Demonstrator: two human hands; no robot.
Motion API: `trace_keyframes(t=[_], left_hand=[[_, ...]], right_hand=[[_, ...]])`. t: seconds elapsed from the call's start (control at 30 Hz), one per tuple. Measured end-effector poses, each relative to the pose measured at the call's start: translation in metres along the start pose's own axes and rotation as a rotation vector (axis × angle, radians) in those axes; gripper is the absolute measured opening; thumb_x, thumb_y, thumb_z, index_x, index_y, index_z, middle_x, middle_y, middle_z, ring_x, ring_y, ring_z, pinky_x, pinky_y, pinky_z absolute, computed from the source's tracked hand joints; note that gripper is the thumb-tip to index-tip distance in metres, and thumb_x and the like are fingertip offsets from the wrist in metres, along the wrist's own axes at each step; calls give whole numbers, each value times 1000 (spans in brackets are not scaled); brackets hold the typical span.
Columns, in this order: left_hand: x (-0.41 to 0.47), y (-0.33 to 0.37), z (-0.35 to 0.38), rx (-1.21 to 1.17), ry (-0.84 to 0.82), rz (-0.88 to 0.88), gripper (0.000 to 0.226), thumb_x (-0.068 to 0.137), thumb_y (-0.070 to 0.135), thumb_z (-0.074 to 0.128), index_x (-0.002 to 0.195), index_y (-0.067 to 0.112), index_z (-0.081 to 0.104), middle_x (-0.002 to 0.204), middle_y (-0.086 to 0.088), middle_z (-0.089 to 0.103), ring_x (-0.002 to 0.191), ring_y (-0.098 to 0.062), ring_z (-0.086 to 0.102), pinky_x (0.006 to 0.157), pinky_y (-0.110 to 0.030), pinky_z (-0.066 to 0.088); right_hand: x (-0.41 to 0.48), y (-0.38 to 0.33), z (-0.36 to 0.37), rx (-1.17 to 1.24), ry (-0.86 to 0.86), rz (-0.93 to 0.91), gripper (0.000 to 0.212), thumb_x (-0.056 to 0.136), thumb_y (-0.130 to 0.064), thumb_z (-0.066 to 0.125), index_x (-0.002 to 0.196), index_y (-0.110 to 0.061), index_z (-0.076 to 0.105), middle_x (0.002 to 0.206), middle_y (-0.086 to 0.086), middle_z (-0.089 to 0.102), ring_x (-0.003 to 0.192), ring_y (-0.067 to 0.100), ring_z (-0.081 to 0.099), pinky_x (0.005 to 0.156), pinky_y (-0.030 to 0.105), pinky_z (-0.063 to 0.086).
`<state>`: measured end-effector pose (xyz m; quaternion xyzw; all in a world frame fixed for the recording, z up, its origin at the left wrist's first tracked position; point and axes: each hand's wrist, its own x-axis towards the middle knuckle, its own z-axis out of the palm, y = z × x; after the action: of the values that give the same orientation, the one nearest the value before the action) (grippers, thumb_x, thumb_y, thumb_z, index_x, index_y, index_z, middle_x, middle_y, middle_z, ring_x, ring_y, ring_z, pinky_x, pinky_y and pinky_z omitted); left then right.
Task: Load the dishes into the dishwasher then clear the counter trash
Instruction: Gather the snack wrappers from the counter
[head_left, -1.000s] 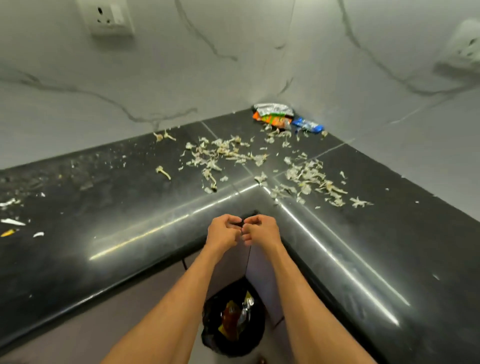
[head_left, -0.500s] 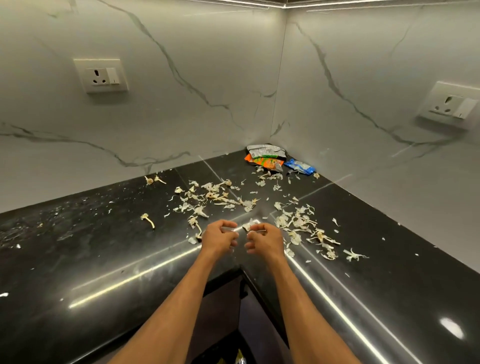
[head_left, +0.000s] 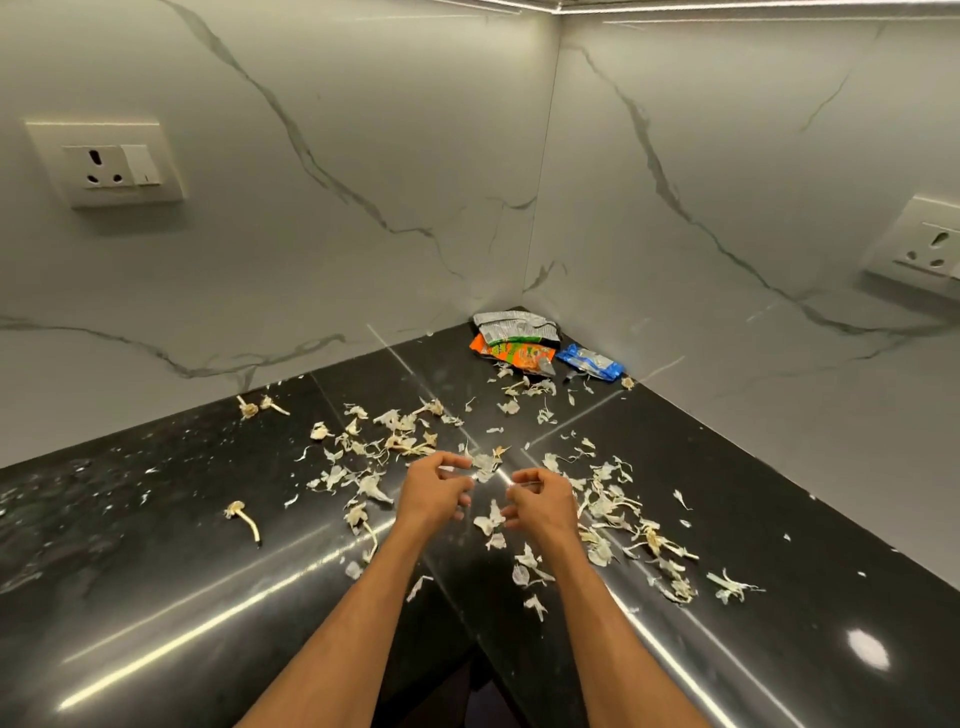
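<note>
- black counter (head_left: 156, 597) meeting in a corner, marble walls behind (a wall socket (head_left: 106, 165) on the left one).
- garlic peels (head_left: 363, 467) strewn across it. The crumpled wrappers (head_left: 511, 356) lie in the far corner, well apart from the hands.
- left hand (head_left: 436, 491) and right hand (head_left: 540, 506) hover side by side over the peels, fingers loosely curled, gripping nothing i can see.

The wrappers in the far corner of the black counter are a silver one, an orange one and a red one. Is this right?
Not quite: the head view shows a blue wrapper, not a red one, beside the silver wrapper and the orange wrapper in the far corner of the black counter.
</note>
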<state>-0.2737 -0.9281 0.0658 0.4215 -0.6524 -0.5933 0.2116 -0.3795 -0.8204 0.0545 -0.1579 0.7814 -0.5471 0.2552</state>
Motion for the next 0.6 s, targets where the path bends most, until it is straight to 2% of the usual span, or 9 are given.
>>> trace_keyframes(t=[0.1, 0.23, 0.47, 0.6], left_hand=[[23, 8, -1, 5, -51, 20, 18, 86, -2, 63, 100, 10, 64, 82, -12, 68, 62, -14, 62, 58, -32, 55], [49, 17, 2, 40, -124, 43, 19, 86, -2, 63, 100, 11, 64, 87, -14, 68, 64, -15, 63, 55, -28, 53], [78, 34, 17, 39, -158, 74, 20, 84, -5, 61, 93, 12, 63, 82, -14, 65, 59, -16, 60, 56, -34, 54], [93, 47, 28, 42, -152, 76, 19, 85, -4, 61, 96, 11, 63, 81, -13, 63, 57, -14, 59, 50, -28, 51]], right_hand=[[16, -9, 9, 16, 59, 18, 20, 85, 4, 58, 84, -16, 63, 84, 13, 69, 70, 26, 70, 65, 42, 62], [30, -18, 15, 42, 128, 23, 18, 86, 4, 57, 87, -14, 63, 79, 11, 69, 63, 21, 68, 60, 35, 61], [59, -26, 8, 33, 165, 25, 15, 86, 1, 59, 89, -13, 63, 79, 11, 69, 61, 22, 68, 59, 36, 60], [81, -37, -6, 24, 203, 25, 14, 86, 2, 59, 92, -10, 65, 83, 14, 70, 65, 23, 68, 58, 36, 61]])
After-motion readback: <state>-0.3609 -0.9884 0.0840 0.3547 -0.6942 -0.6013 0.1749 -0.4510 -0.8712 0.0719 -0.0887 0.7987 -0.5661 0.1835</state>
